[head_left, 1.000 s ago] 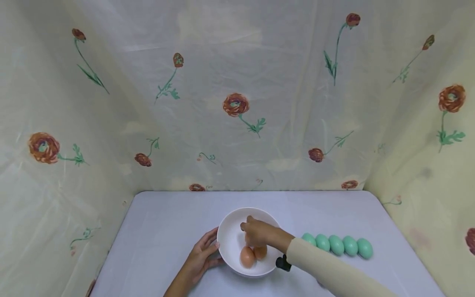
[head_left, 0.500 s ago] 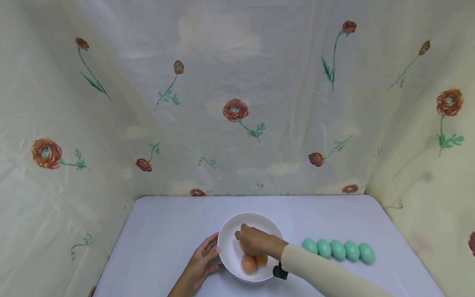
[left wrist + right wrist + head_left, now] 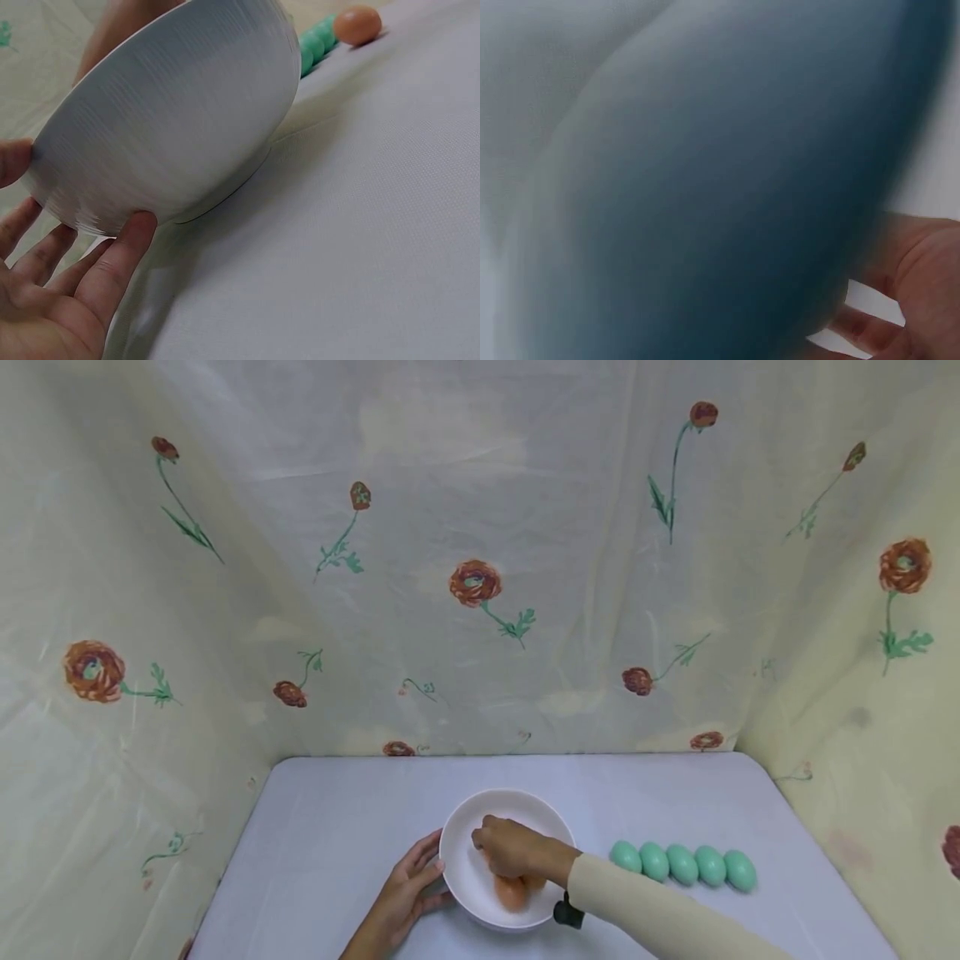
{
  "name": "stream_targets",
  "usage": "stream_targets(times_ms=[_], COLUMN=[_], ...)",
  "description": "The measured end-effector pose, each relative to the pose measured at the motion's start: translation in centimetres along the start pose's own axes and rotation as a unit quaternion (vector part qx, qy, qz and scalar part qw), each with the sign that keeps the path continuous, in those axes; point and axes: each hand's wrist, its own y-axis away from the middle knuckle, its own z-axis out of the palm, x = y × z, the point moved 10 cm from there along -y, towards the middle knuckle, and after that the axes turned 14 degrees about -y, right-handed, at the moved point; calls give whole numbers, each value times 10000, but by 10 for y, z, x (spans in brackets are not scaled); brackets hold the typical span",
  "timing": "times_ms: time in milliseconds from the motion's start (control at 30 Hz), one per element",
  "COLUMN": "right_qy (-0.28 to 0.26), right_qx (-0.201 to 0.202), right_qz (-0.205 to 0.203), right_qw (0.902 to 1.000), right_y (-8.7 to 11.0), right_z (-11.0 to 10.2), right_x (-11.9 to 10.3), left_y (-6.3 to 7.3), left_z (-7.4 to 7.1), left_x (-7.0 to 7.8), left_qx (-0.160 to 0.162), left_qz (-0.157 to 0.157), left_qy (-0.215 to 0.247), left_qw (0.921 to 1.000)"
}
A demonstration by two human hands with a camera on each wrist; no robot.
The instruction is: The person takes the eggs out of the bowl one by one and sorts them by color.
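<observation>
A white bowl (image 3: 459, 860) stands on the table, tilted-looking in the left wrist view. My left hand (image 3: 405, 881) rests its spread fingers (image 3: 112, 277) against the bowl's outer left side and rim. Inside the bowl, my right hand (image 3: 510, 847) has its fingers curled downward and seems to hold a brown egg, mostly hidden beneath it. Brown eggs (image 3: 512, 895), blurred, lie just under that hand. In the right wrist view the blurred bowl wall (image 3: 705, 187) covers much of the right hand (image 3: 922, 285).
Several green eggs (image 3: 682, 865) form a row to the right of the bowl. Another brown egg (image 3: 358, 25) sits on the table (image 3: 360, 187) near them, hidden behind the right sleeve (image 3: 652, 906) in the head view. Flowered cloth (image 3: 480, 652) surrounds the table.
My right hand has moved slightly left and lower in the bowl. The brown eggs beneath it have shifted and now blur. My left hand keeps its place on the bowl.
</observation>
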Motion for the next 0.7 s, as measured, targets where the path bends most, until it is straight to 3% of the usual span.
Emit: stream_targets(times_ms=[233, 400, 533, 700], right_qy=[-495, -645, -909, -1227], right_qx=[-23, 121, 218, 315], right_qz=[76, -277, -569, -618], right_qw=[9987, 9975, 9940, 9900], right_y=[5, 14, 26, 53], right_z=[-10, -27, -44, -62], right_x=[-2, -10, -12, -3], left_y=[0, 0, -1, -1], left_z=[0, 1, 0, -1], left_x=[-2, -4, -3, -2], left_qx=[67, 79, 88, 105], left_qz=[-58, -118, -121, -129], left_qy=[5, 30, 0, -70], left_qw=[10000, 9999, 9999, 9998])
